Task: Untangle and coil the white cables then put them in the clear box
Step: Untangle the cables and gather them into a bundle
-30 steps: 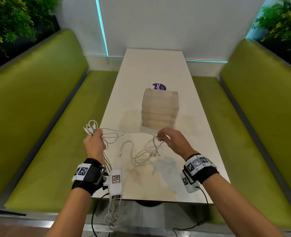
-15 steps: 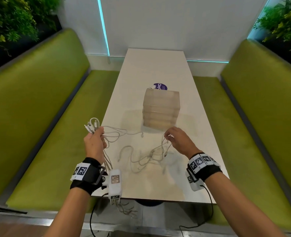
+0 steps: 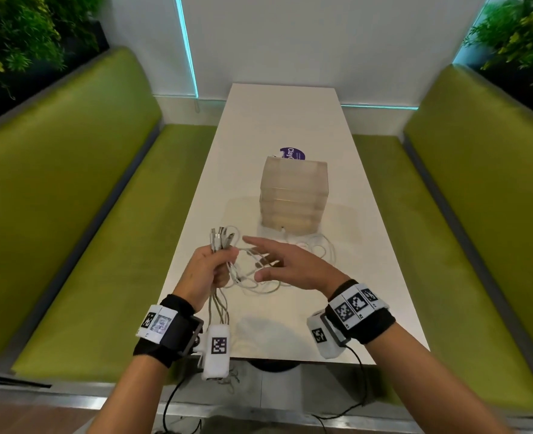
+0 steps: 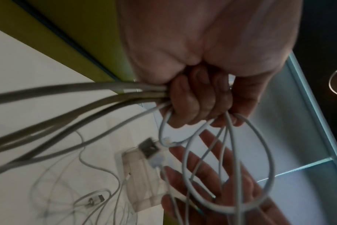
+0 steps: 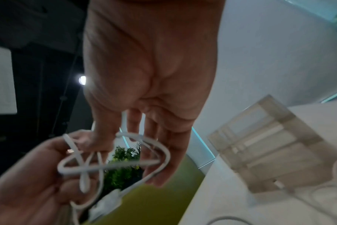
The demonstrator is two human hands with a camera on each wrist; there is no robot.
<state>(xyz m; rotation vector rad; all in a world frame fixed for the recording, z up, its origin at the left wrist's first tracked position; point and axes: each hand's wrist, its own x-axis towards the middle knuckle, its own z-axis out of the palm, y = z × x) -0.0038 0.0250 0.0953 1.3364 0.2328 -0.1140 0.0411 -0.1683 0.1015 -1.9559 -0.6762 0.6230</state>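
Note:
My left hand (image 3: 210, 267) (image 4: 198, 103) grips a bundle of white cables (image 3: 222, 242) (image 4: 231, 167) above the table's left edge, plug ends sticking up and strands hanging below. More white cable lies in loose loops on the table (image 3: 313, 249) in front of the clear box (image 3: 293, 195) (image 5: 269, 147). My right hand (image 3: 287, 264) (image 5: 150, 137) reaches in beside the left one with straight, spread fingers, over the tangled strands between the two hands. Loops held by the left hand cross in front of the right fingers in the right wrist view.
The long white table (image 3: 277, 120) runs away from me between two green benches (image 3: 80, 198) (image 3: 465, 208). A purple round sticker (image 3: 292, 153) lies behind the box. Plants (image 3: 14, 36) line both upper corners.
My right hand let go of the strands at the right and swung left toward the left hand, fingers opened. The left hand shifted right over the table edge; loops settled near the box.

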